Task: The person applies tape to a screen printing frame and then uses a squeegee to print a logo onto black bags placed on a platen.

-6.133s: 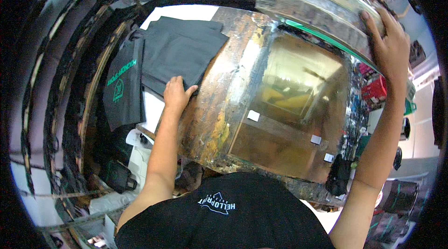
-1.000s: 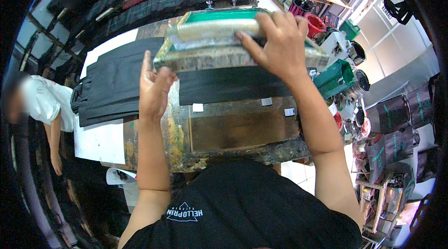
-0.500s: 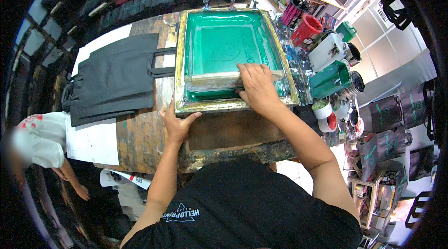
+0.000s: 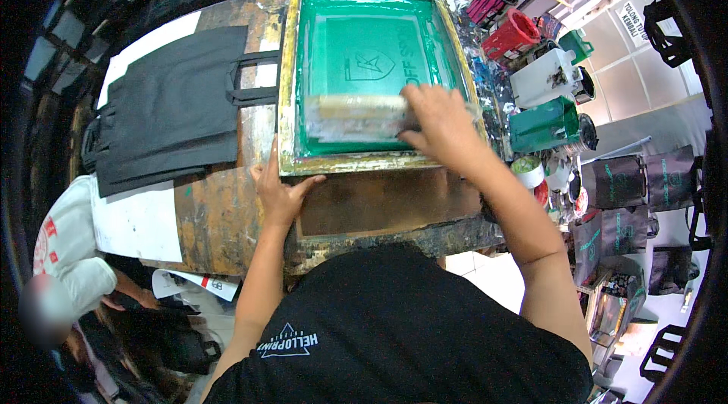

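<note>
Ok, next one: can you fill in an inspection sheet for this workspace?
Surface: wooden table, stained; white sheet on its left part.
Job's things: screen frame lying on the table, green inside; squeegee in it, blurred; stack of black bags to the left.
Clutter: red bucket, green container and other tubs, right of the frame.
Left hand: spread at the frame's near left corner, seemingly touching it.
Right hand: gripping the squeegee.
Cables: nothing seen.
Surroundings: another person at left; printed black bags at right.
</note>
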Tool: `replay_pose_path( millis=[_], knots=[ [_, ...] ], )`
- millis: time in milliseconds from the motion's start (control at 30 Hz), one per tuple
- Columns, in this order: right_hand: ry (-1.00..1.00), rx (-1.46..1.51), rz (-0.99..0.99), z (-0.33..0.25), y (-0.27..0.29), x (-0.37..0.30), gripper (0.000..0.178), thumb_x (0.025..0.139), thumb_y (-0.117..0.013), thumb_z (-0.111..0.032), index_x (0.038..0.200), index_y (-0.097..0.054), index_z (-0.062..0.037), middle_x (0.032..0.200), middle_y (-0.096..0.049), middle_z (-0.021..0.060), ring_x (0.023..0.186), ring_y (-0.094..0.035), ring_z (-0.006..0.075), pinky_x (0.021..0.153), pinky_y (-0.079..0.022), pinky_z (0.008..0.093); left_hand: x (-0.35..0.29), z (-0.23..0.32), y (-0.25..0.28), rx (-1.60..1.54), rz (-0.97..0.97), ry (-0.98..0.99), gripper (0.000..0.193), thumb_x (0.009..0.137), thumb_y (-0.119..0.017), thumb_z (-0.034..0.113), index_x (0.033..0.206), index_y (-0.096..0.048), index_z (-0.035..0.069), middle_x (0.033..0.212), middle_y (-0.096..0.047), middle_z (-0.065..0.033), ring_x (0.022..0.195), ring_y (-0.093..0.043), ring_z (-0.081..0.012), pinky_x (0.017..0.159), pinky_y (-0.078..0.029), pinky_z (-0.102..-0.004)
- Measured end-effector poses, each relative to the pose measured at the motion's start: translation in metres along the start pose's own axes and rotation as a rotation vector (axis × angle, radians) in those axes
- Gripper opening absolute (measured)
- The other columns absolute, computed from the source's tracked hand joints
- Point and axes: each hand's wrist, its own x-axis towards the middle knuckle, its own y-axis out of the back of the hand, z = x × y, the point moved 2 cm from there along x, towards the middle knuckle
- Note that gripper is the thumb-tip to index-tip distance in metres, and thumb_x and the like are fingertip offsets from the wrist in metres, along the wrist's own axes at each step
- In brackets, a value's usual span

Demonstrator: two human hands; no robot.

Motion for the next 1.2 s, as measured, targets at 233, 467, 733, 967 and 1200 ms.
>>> replay_pose_path(
  millis=[233,467,733,967,1200],
  knots=[
    [-0.016,-0.063,0.07,-0.016,-0.033,0.002,0.053,0.07,-0.084,-0.015,0.115,-0.057,-0.0102,0.1,-0.056,0.0089,0.1,-0.055,0.0291,0.084,-0.037,0.0441,-0.002,-0.004,0.003,0.002,-0.046,-0.03,0.119,0.057,-0.096,0.05,0.152,-0.048,-0.002,0.121,-0.072,-0.0145,0.094,-0.051,-0.031,0.09,-0.039,-0.0418],
    [0.01,-0.179,0.156,0.045,-0.067,0.085,0.056,0.072,-0.084,-0.016,0.119,-0.055,-0.0114,0.103,-0.058,0.0087,0.103,-0.056,0.0302,0.086,-0.039,0.0453,0.0,-0.007,0.001,0.009,-0.084,-0.01,0.12,0.055,-0.096,0.05,0.149,-0.048,-0.006,0.125,-0.071,-0.016,0.097,-0.06,-0.0306,0.089,-0.039,-0.041],
    [0.041,-0.165,0.105,0.141,-0.079,0.216,0.066,0.075,-0.088,-0.026,0.127,-0.051,-0.0117,0.113,-0.063,0.0111,0.113,-0.06,0.0341,0.09,-0.044,0.0516,0.006,0.003,0.005,-0.048,-0.101,0.017,0.123,0.051,-0.096,0.054,0.147,-0.049,-0.008,0.125,-0.072,-0.0139,0.099,-0.059,-0.0298,0.088,-0.038,-0.0411],
    [0.091,-0.19,-0.02,0.199,-0.089,0.3,0.071,0.078,-0.088,-0.038,0.131,-0.048,-0.0114,0.12,-0.068,0.0151,0.118,-0.064,0.0372,0.088,-0.051,0.0562,-0.001,-0.01,0.0,-0.055,-0.068,-0.009,0.125,0.048,-0.095,0.06,0.144,-0.053,-0.008,0.132,-0.069,-0.0152,0.097,-0.058,-0.0305,0.088,-0.039,-0.0421],
    [0.022,-0.143,-0.056,0.196,-0.084,0.306,0.074,0.077,-0.089,-0.04,0.133,-0.049,-0.0129,0.124,-0.067,0.0131,0.12,-0.063,0.0358,0.092,-0.049,0.0581,0.007,0.006,0.006,0.225,-0.073,0.05,0.103,0.045,-0.095,0.065,0.126,-0.068,0.007,0.1,-0.042,-0.008,0.101,-0.042,-0.0312,0.094,-0.031,-0.0498]
  ],
)
